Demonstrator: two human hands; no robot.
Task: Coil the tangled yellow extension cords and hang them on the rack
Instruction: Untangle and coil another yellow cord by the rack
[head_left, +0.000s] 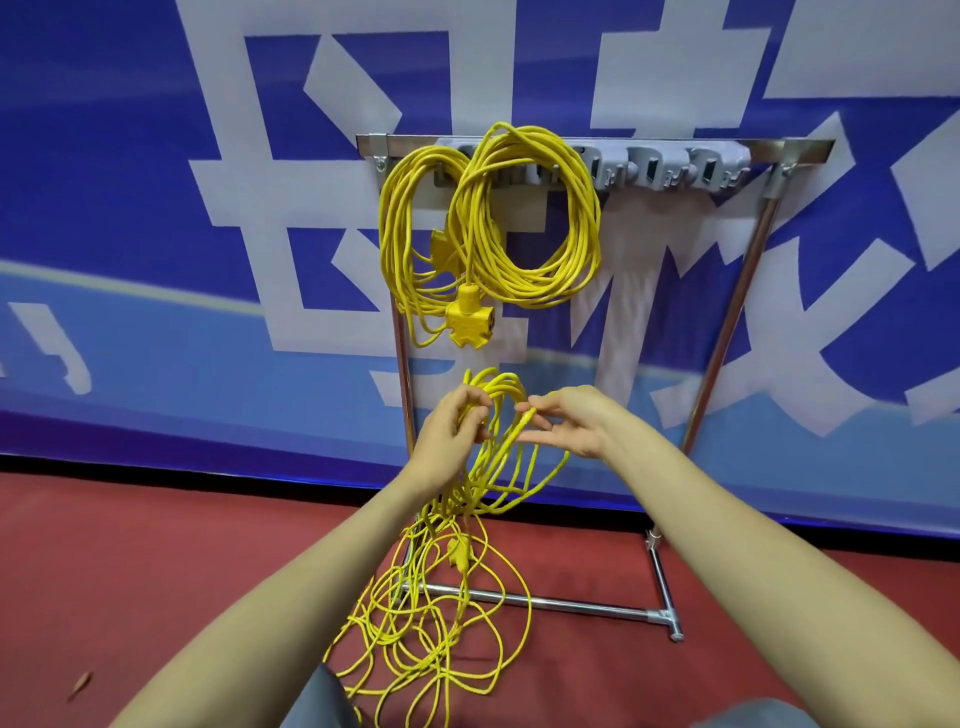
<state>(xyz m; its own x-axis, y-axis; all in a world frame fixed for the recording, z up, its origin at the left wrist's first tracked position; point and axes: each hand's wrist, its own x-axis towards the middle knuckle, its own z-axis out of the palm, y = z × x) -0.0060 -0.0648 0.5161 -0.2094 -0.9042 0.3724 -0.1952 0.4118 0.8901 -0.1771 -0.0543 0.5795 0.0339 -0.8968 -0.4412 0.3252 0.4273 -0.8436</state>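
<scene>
Red floor (156, 571) bears tangled cord (458, 555), blue banner (78, 156) backs rack (571, 604).

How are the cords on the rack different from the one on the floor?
The hanging cords are neatly coiled; the floor cord is a tangled sprawl. The hanging cords dangle from the rack; the floor cord lies on the floor, its top in the left hand and right hand. Both are yellow.

Two coiled yellow cords (586, 228) are hung at the left end of the metal rack (789, 147). A third cord (492, 457) is partly looped before it, the rest tangled on the floor (156, 571).
</scene>
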